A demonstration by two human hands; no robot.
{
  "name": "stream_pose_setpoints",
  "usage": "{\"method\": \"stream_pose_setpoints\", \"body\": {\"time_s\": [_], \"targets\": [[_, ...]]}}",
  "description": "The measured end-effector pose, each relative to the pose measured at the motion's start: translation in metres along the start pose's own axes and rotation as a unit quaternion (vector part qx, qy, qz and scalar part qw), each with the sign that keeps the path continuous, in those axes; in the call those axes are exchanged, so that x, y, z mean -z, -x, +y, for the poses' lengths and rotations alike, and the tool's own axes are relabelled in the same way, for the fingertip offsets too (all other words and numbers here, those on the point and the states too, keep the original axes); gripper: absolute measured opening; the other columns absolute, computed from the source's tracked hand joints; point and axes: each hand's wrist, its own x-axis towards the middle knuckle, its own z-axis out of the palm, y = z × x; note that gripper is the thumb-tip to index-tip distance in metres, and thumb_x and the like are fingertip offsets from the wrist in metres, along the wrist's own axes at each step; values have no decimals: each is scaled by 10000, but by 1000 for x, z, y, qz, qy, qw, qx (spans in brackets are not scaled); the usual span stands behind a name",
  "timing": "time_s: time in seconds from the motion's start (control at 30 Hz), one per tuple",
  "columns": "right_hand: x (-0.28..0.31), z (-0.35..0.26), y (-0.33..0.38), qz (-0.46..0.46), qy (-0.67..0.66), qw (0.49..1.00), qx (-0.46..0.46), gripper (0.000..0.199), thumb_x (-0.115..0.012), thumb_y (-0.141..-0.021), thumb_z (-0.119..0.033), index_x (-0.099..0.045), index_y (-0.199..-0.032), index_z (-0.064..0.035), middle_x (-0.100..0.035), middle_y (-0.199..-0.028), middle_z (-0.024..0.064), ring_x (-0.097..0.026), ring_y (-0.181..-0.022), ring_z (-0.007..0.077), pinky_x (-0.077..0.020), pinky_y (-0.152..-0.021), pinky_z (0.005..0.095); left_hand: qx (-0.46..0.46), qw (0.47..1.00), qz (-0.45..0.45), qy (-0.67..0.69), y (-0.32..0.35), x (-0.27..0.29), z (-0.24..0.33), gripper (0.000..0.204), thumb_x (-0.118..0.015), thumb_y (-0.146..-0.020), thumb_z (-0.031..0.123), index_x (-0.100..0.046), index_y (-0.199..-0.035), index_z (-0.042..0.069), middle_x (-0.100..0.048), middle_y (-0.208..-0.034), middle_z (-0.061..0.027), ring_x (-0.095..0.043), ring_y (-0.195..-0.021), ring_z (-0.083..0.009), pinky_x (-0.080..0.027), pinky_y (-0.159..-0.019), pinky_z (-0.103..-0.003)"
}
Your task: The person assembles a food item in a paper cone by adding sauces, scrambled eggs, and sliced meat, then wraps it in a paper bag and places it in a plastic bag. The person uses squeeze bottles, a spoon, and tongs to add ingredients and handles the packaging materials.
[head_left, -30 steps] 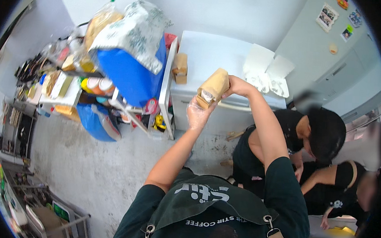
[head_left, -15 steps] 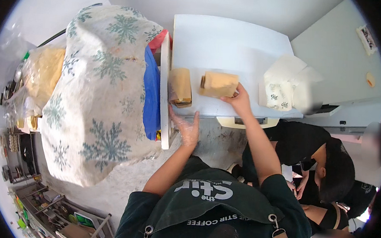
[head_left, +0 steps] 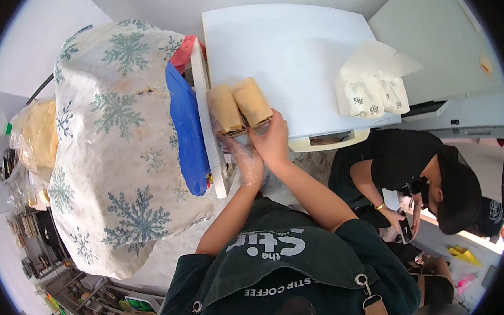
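The right hand (head_left: 271, 140) is pinching the near corner of the right brown packet (head_left: 252, 102) between its thumb and fingers. The left hand (head_left: 247, 160), in a clear glove (head_left: 250, 170), is touching the near end of the left brown packet (head_left: 226, 111); its fingertips are hiding, so I cannot tell if it is pinching. The packets are lying side by side on the white top (head_left: 295, 62), just past both hands.

Left of the grip, a pale board (head_left: 210, 120) is standing in the way, right beside the left brown packet. Past that board, a blue sheet (head_left: 187, 133) is hanging, and a snowflake cloth (head_left: 120, 149) is covering something big. Well to the right of the grip, white boxes (head_left: 359, 100) are sitting with lids up. Nearer, a bending person (head_left: 404, 161) is holding a phone (head_left: 406, 229).

Counting, I am seeing two brown packets, two white boxes, one snowflake cloth and one phone.
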Motion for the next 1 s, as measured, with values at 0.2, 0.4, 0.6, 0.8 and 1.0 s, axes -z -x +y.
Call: {"method": "stream_pose_setpoints", "body": {"time_s": [0.2,0.4,0.6,0.8,1.0], "targets": [[3,2,2,10,4,999,31,692,-841,-710,-132,-496,-1294,5,-617,-1136,206,-574,-1063,411,-469,-913,476,-36,998,-18,-55,1,3,-11,1059,-661,-939,270,121,-1544,-111,53,-1632,-355,45,-1538,-451,8,-1239,-517],[13,10,6,-34,-27,999,33,791,-783,-705,-43,-429,-1411,-19,-581,-1238,231,-550,-1155,415,-442,-998,479,-105,992,-8,-76,2,4,-19,1090,-669,-941,319,126,-1521,-150,84,-1598,-407,76,-1516,-502,22,-1228,-553],[24,28,14,-5,-49,998,35,813,-621,-718,64,-378,-1488,-26,-538,-1362,239,-502,-1283,418,-380,-1134,457,-118,983,-77,-117,17,13,-28,1211,-701,-897,522,83,-1533,-147,50,-1615,-387,32,-1526,-488,20,-1237,-542],[120,46,74,145,-109,980,77,571,-555,-768,75,-575,-1314,-92,-596,-1281,155,-561,-1231,353,-461,-1049,436,235,900,-364,38,36,9,3,891,-714,-890,360,-255,-1523,-67,-330,-1533,-299,-416,-1362,-387,-337,-1137,-486],[222,108,220,322,103,941,-9,405,-599,-751,45,-671,-1115,-116,-653,-1137,81,-634,-1101,302,-528,-925,409,407,716,-560,92,28,-38,-16,415,-616,-913,281,-579,-1241,29,-646,-1149,-174,-633,-1054,-326,-476,-954,-489]]}}
